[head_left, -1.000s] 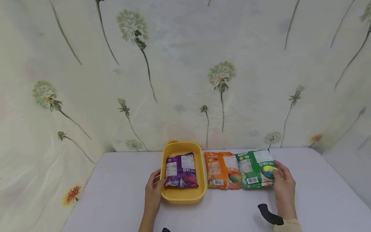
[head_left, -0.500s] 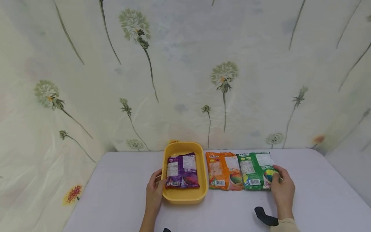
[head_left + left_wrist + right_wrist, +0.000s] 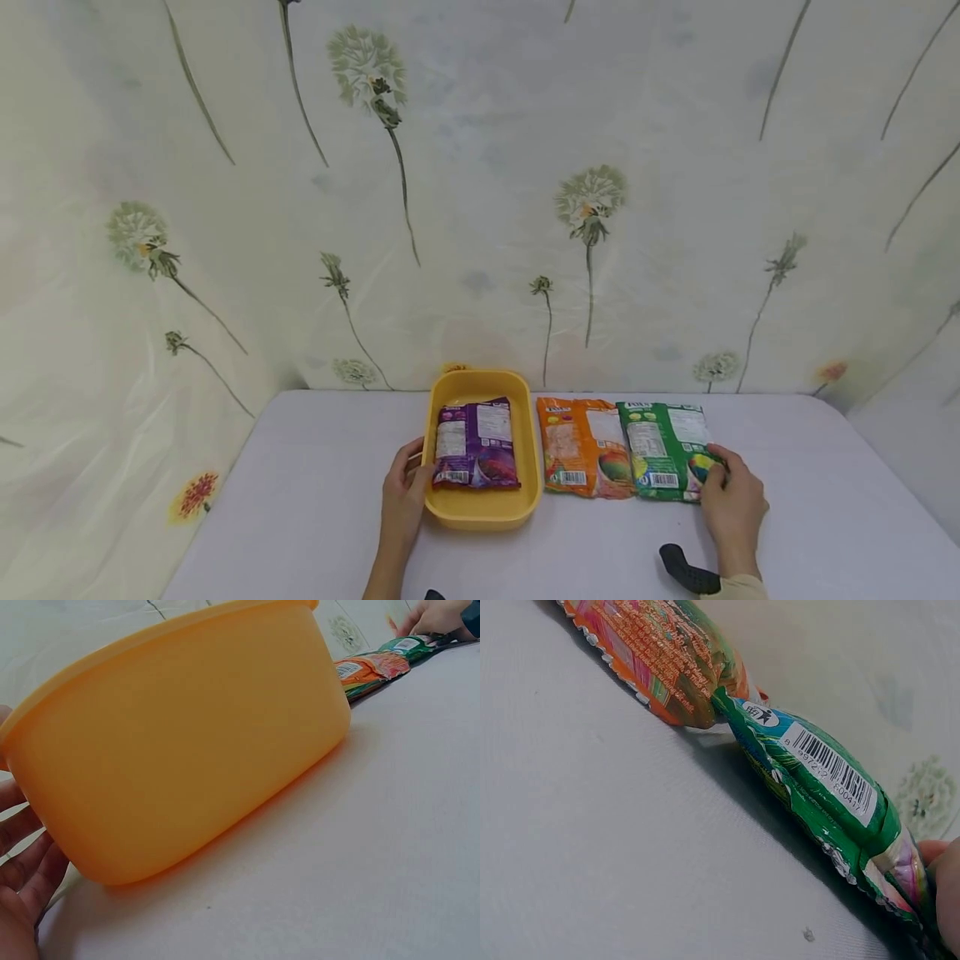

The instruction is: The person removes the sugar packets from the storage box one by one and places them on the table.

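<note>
I see a yellow tub (image 3: pixel 487 510) holding a purple packet (image 3: pixel 476 445), an orange packet (image 3: pixel 582 447) and a green packet (image 3: pixel 663 451) with white barcode labels, on a pale grey table (image 3: pixel 300 500) before a cream backdrop (image 3: pixel 480 192) printed with dandelions.

Purple packet (image 3: pixel 476 443): back-panel print too small to read; entirely hidden behind the tub wall in the left wrist view.
Yellow tub (image 3: pixel 187 742): top rim partly cut by the frame edge in the left wrist view.
Left hand (image 3: pixel 22 885): only fingers and part of the palm show at the left edge.
Green packet (image 3: pixel 821 795): near corner covered by the right hand (image 3: pixel 731 507); lower end cut off in the right wrist view.
Orange packet (image 3: pixel 664 652): upper part cut off there; lettering blurred.
Black object (image 3: pixel 686 571): by the right wrist, partly cut off, identity unclear.
</note>
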### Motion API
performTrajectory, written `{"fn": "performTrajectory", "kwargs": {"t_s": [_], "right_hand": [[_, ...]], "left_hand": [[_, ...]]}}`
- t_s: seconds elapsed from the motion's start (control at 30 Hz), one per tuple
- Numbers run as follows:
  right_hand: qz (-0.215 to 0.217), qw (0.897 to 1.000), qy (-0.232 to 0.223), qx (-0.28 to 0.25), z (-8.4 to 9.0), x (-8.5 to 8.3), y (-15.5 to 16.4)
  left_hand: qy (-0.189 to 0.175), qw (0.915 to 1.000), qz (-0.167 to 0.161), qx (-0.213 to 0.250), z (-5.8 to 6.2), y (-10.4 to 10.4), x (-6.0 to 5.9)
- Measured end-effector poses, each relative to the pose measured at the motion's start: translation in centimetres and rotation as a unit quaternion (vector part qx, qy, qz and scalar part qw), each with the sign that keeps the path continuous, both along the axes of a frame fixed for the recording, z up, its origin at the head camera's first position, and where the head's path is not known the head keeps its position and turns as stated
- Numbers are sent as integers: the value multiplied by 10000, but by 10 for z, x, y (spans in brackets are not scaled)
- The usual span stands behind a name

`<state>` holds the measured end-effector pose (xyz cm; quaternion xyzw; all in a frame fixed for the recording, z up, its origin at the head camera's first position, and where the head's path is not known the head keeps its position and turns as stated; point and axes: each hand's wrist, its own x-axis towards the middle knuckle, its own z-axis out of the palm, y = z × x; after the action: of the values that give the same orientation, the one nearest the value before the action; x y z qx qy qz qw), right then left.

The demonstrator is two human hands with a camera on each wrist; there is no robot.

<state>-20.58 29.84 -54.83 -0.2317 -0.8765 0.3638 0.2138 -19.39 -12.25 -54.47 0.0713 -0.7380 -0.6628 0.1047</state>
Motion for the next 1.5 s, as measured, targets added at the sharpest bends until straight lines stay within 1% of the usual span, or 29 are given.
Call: {"fn": "performTrajectory", "kwargs": {"t_s": [0.1, 0.33, 0.47, 0.57, 0.63, 0.73, 0.83, 0.97, 1.1, 1.2, 1.27, 1.37, 1.4, 1.47, 1.5], "right_hand": [[-26, 10000, -16, 51, -2, 0, 1], [-109, 9998, -131, 94, -4, 2, 0], [-97, 9999, -77, 72, -3, 3, 0], [-61, 9998, -112, -159, -1, 3, -1], [-74, 9986, -205, -478, 0, 3, -1], [-161, 9942, -380, -996, 3, 3, -1], [-203, 9899, -406, -1341, 6, 3, -4], [-171, 9879, -281, -1517, 13, 5, -8], [-130, 9878, -234, -1536, 25, 7, -17], [50, 9904, -177, -1369, 25, 2, -21], [254, 9924, -161, -1190, 13, -8, -19], [656, 9932, 59, -955, -6, -22, -16], [805, 9923, 111, -930, -9, -24, -17], [1048, 9915, 228, -741, -9, -25, -22], [1193, 9893, 299, -783, -3, -23, -27]], "left_hand": [[44, 10000, 1, -25, -1, 1, 0], [-102, 9999, 3, -34, -1, 1, 1], [-84, 10000, -10, -47, -2, 1, 2], [-61, 9999, 25, -79, -3, 0, 2], [-52, 9999, 56, -73, -3, 0, 2], [-49, 9999, 83, -66, -3, -1, 2], [-25, 9999, 89, -88, -3, -1, 2], [-43, 9999, 96, -106, -1, -1, 2], [-64, 9999, 86, -127, -1, 0, 1], [-34, 9999, 62, -112, -1, 0, 1], [-21, 9999, 58, -108, -1, 0, 1], [3, 9999, 68, -116, -2, 0, 0], [3, 9999, 73, -124, -1, 0, 0], [5, 9999, 79, -133, -1, 1, 0], [6, 9999, 78, -124, -1, 1, 0]]}}
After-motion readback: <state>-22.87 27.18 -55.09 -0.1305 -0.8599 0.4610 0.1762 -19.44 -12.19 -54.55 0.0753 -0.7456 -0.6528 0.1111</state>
